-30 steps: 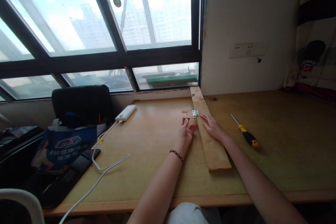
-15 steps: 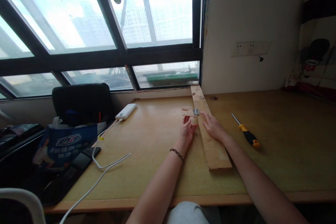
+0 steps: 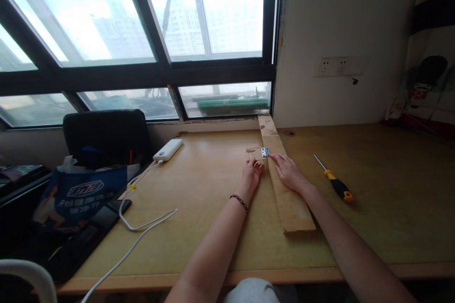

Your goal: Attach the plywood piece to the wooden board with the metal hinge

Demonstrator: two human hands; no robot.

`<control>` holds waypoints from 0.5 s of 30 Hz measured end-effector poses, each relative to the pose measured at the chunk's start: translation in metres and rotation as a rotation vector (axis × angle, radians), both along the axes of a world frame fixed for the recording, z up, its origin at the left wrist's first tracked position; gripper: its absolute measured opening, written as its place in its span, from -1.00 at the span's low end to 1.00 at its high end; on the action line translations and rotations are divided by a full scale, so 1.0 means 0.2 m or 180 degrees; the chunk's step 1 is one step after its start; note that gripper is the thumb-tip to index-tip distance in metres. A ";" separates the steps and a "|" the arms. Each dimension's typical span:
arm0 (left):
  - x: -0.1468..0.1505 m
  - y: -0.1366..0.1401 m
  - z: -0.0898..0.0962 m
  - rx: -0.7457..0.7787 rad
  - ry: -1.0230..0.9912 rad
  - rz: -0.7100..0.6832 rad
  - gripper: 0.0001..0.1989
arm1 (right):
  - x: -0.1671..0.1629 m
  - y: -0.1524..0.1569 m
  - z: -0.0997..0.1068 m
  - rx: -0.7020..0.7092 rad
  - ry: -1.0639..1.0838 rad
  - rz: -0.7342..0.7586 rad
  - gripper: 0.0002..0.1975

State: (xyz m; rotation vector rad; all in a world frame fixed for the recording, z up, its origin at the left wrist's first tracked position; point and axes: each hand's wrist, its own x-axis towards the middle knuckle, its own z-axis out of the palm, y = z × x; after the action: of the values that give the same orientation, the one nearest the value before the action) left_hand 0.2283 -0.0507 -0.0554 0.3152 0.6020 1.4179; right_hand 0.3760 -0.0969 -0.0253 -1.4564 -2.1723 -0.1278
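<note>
A long wooden board (image 3: 295, 203) lies on the table, pointing away from me towards the window. A small flat piece of wood (image 3: 253, 152) sits against its left edge. Across the joint between them is a silver metal hinge (image 3: 265, 152). My left hand (image 3: 251, 175), with a braided bracelet on its wrist, has its fingers curled at the near edge of the small wood piece, seemingly pinching it. My right hand (image 3: 289, 173) rests flat on the long board with its fingers stretched out, the fingertips at the hinge's right leaf.
On the right lies a yellow and black screwdriver (image 3: 337, 184). A white power bank (image 3: 168, 150) with a white cable (image 3: 142, 234) is at the left. Beyond the table's left edge are a blue bag (image 3: 85, 194) and a black chair (image 3: 106, 142). Behind, the window and wall bound the table.
My left fingers have drawn closer together at the small wood piece. The hinge shows more brightly and its right leaf lies more in view. The camera view has shifted slightly.
</note>
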 end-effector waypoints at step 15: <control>0.00 -0.02 0.01 0.0047 -0.0043 -0.0008 -0.82 | -0.02 0.05 0.03 0.0006 0.0147 0.0211 -0.49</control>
State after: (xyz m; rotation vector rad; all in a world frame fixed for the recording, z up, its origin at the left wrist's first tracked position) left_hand 0.2291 -0.0548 -0.0542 0.3177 0.5803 1.4217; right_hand 0.3723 -0.0867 -0.0198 -1.3713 -2.1799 -0.0721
